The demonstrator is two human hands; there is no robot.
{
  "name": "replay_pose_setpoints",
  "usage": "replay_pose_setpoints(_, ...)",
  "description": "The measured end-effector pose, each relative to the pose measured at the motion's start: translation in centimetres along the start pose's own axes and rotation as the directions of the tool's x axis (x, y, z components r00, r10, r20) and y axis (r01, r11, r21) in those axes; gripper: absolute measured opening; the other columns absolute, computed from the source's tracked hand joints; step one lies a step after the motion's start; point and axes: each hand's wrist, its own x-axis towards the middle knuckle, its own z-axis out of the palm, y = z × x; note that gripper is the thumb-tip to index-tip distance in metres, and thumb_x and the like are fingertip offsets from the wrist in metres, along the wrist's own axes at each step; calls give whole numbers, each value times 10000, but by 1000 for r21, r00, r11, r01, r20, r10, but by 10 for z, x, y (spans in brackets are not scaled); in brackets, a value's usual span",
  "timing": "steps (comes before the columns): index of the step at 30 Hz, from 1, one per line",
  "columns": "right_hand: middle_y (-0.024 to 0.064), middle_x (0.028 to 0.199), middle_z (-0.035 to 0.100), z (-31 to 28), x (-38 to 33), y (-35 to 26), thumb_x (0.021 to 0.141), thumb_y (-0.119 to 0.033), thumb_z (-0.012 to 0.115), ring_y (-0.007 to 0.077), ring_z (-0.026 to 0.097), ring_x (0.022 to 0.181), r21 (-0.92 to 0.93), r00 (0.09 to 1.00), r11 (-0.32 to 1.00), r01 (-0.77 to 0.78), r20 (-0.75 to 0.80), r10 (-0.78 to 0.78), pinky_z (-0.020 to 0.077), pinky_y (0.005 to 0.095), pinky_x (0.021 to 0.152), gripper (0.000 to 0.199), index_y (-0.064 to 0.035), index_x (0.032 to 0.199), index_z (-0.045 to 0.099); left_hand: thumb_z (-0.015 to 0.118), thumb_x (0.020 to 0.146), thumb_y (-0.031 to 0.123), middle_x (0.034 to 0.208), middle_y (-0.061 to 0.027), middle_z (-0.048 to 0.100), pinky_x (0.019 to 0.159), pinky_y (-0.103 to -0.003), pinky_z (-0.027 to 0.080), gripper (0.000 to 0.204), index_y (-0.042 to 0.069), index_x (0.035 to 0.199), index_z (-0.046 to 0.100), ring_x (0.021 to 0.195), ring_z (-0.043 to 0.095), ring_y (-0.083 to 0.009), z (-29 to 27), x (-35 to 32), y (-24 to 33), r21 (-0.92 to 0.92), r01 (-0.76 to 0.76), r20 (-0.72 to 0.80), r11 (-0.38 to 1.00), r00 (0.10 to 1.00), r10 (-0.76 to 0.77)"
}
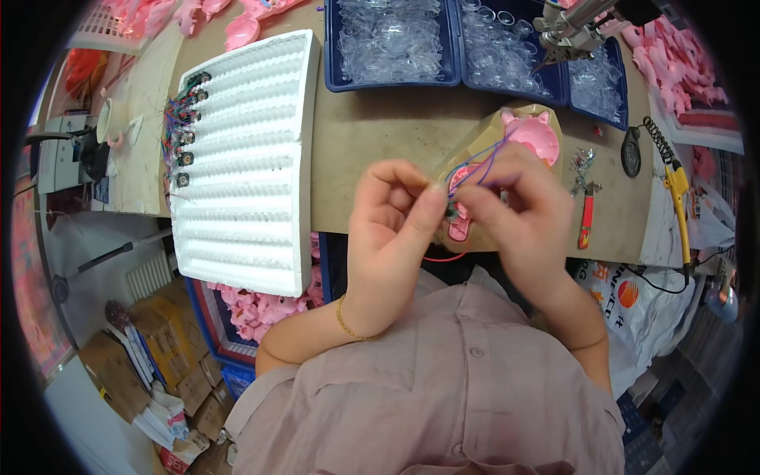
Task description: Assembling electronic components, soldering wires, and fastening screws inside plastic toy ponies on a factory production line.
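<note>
My left hand (392, 233) and my right hand (518, 218) meet above the front of the table. Both pinch a small bundle of blue, purple and red wires (484, 162). A small dark green piece (452, 211) shows between the fingertips; its kind is partly hidden. Just behind and below the hands, a pink plastic shell with ears (534, 136) rests in a tan block (489, 134). A narrow pink plastic part (458, 229) shows under the fingers, partly covered by them.
Left stands a white ridged foam tray (241, 170) with several wired round components (187, 138). Blue bins (393, 82) of clear plastic parts line the back. A yellow soldering iron (677, 186), a red-handled tool (587, 218) and a black coil (631, 150) lie right. A metal machine head (571, 38) overhangs.
</note>
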Motion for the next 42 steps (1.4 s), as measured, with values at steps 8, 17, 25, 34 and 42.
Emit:
replay_pose_setpoints(8, 74, 809, 570, -8, 1, -11, 763, -2, 685, 143, 530, 686, 35, 995, 999, -18, 102, 14, 418, 261, 602, 107, 1, 843, 613, 540, 908, -14, 943, -41, 540, 759, -212, 425, 308, 32, 1193, 434, 848, 521, -85, -13, -4, 2, 316, -313, 85, 896, 950, 302)
replay_pose_setpoints(17, 72, 770, 578, -19, 55, -12, 772, -36, 685, 166, 566, 693, 45, 962, 964, 261, 73, -264, 438, 271, 612, 122, 13, 877, 646, 623, 828, -35, 1027, -106, 611, 806, -257, 479, 157, -20, 983, 645, 915, 597, -145, -10, 25, 28, 680, -426, 237, 596, 898, 371)
replay_pose_setpoints(25, 98, 990, 604, -66, -23, 22, 808, -134, 657, 198, 594, 847, -366, 963, 891, -269, -70, 262, 464, 278, 741, 323, 3, 1092, 587, 717, 737, 93, 984, -70, 597, 818, -360, 412, 112, 64, 841, 689, 905, 534, -263, -38, 31, -29, 896, -419, 444, -149, 820, 363)
replay_pose_setpoints(34, 147, 1171, 545, -65, -27, 44, 770, -197, 709, 286, 540, 1080, -190, 890, 872, -450, -22, 455, 454, 373, 888, 580, -20, 1266, 466, 693, 774, 96, 821, -98, 644, 712, -350, 453, 131, 48, 894, 676, 760, 587, -254, -24, 39, -30, 843, -513, 482, 161, 854, 196)
replay_pose_setpoints(42, 124, 1061, 621, -118, -77, 28, 830, -193, 671, 233, 593, 1017, -297, 926, 878, -375, -78, 369, 453, 322, 879, 356, 2, 1114, 582, 667, 771, 50, 820, -93, 627, 719, -319, 446, 83, 11, 845, 667, 770, 572, -234, -21, 23, -23, 884, -385, 364, 265, 923, 126)
